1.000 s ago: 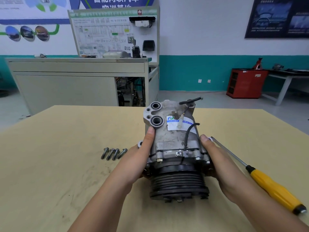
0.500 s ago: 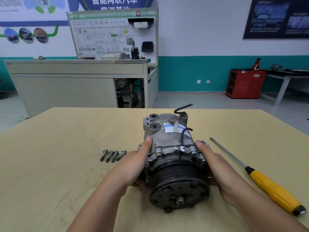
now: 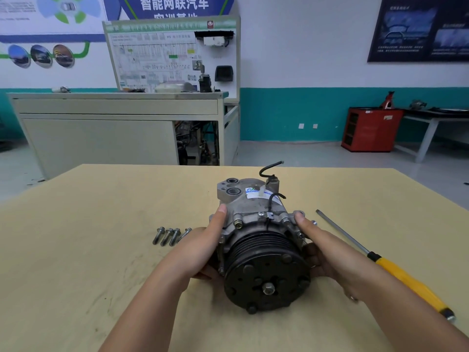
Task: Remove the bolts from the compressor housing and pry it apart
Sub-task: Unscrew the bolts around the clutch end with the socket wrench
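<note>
The pale yellow desk (image 3: 76,250) is the widest thing we see, its flat top smooth and scuffed with faint dark marks. On the wall behind, a blue banner (image 3: 175,6) reads 智能网联汽车 in white. Below it, a white wiring board (image 3: 162,57) carries the letters HV, and we cannot read its smaller print.

At the middle of the desk is the compressor (image 3: 253,209), a rounded body of dull grey cast metal. Its black grooved pulley (image 3: 266,273) faces us, with a hex nut at the hub. The left hand (image 3: 200,250) and right hand (image 3: 327,252) grasp the compressor from either side, thumbs laid on the housing and fingers (image 3: 205,274) curled underneath.

To the right lies a screwdriver (image 3: 390,269) with a thin steel shaft and a glossy yellow handle. Left of the compressor, four grey steel bolts (image 3: 168,236) lie side by side. A white and blue label (image 3: 256,193) sits on the housing, its print too small to read.
</note>
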Motion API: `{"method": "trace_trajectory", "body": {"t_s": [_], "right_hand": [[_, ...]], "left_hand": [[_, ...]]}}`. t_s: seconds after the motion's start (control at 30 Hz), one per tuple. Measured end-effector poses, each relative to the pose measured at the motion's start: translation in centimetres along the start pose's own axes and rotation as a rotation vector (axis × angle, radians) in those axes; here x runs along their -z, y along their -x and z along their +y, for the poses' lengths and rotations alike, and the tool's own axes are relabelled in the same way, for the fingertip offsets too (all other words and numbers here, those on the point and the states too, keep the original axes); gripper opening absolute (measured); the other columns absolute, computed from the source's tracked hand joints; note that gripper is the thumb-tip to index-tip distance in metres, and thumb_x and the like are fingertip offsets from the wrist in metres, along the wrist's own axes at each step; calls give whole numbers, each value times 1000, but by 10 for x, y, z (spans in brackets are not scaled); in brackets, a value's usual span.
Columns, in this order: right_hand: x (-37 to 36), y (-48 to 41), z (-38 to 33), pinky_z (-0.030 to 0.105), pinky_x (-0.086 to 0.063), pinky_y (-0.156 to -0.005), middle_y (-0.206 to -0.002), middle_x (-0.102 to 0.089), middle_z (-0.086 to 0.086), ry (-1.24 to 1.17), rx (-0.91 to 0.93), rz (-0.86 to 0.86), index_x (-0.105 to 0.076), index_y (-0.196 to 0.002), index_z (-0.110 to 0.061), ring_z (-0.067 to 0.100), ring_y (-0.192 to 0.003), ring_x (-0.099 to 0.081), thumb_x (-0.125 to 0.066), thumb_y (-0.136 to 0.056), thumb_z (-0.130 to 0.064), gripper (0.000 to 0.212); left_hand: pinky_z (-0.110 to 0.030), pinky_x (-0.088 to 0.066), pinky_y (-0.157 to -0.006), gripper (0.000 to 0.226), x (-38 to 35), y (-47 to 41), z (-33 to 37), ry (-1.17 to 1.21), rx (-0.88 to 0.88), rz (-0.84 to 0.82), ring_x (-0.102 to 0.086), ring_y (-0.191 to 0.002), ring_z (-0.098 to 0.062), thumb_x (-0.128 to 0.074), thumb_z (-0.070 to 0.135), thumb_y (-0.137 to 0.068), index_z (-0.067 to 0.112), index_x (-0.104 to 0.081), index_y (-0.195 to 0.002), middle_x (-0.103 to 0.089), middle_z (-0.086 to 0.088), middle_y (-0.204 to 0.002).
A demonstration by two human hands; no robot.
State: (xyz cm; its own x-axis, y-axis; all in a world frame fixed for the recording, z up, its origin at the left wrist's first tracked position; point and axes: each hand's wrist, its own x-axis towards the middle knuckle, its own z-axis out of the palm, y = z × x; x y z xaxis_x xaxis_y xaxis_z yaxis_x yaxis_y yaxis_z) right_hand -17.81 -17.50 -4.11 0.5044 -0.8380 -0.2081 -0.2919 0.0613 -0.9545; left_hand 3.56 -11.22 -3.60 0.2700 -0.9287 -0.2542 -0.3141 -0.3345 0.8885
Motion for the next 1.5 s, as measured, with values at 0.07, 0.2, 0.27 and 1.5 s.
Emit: {"method": "trace_trajectory", "body": {"t_s": [0.07,0.2,0.27,1.5], "right_hand": [[9,-1,1,20,-50,-58,-75,-72,-11,74,29,-27,-70,-94,-43,6,-65,-68,-43,-56,-80,59],[20,-1,6,26,-54,-65,-101,-68,-4,254,100,14,-61,-111,-36,12,-76,-67,-48,-57,-80,70],[23,-3,8,33,-53,-82,-110,-64,-4,336,153,26,-59,-110,-36,15,-96,-65,-47,-61,-77,66],[-12,-16,39,32,-42,-70,-86,-62,-5,452,512,375,-40,-101,-25,19,-82,-58,-12,-74,-82,68]], "left_hand": [[-17,-48,-46,94,4,0,-2,-29,-36,-39,-68,-53,-13,-22,90,-54,21,-71,-95,-69,2,-56],[-20,-53,-56,92,14,1,-6,-76,-112,-151,-72,-63,-21,-26,89,-50,23,-66,-102,-72,-3,-65],[-22,-54,-61,93,19,0,-7,-99,-130,-188,-71,-66,-20,-30,88,-51,20,-62,-107,-72,-2,-66],[-18,-42,-73,94,-27,-6,-45,-48,-685,295,-60,-84,4,-14,96,-63,25,-29,-123,-62,17,-91]]}}
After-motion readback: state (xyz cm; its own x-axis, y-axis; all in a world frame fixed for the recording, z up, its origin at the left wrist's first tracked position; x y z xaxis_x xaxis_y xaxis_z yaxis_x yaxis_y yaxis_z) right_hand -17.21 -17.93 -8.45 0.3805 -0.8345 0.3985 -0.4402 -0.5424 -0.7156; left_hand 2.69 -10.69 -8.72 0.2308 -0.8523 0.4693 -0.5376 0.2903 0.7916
